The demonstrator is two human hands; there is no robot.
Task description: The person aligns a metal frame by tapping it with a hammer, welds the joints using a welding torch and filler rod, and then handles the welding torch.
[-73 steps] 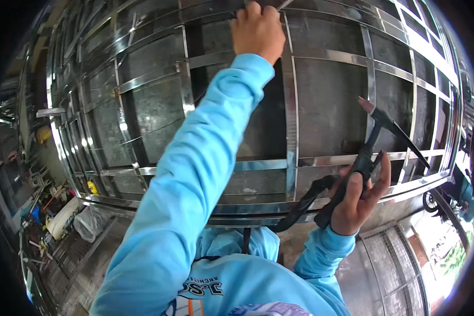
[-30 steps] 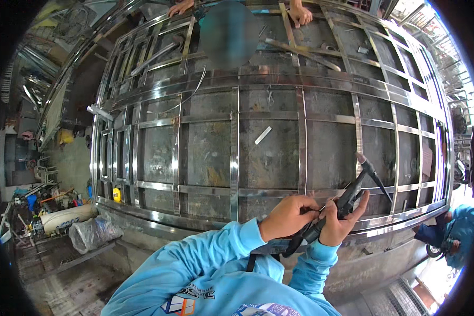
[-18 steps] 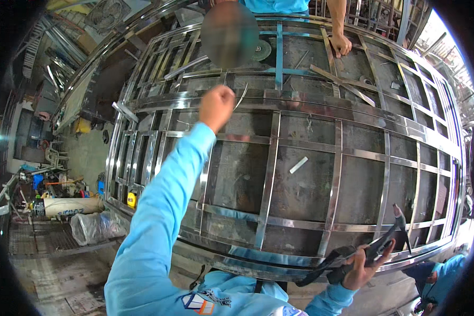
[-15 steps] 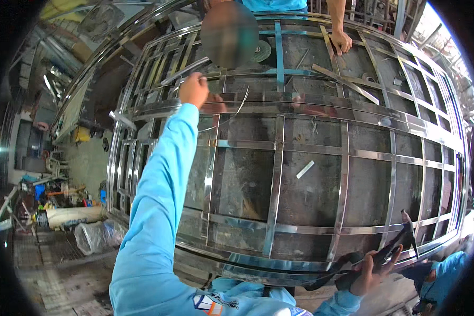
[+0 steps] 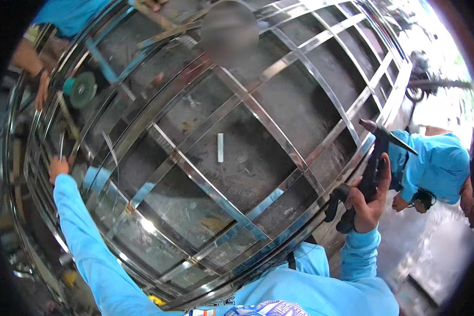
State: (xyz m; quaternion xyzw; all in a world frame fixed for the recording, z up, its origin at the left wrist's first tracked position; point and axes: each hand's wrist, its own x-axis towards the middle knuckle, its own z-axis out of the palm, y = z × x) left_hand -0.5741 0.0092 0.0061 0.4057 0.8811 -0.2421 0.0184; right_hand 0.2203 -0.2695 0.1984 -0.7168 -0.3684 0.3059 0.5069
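Presently my right hand (image 5: 368,209) curls round a black, pink-tipped torch (image 5: 372,167); left hand (image 5: 58,168) grip unclear. Shiny metal grid frame (image 5: 208,185) looks assembled; remaining work untellable.

Right hand (image 5: 370,210) holding a black torch (image 5: 373,167), left hand (image 5: 58,168) at a slim metal bar (image 5: 62,146) (grip blurred), green disc (image 5: 82,89) beyond the left hand, shiny metal frame (image 5: 274,133) between both hands, blue-clad person (image 5: 437,166) right of the right hand
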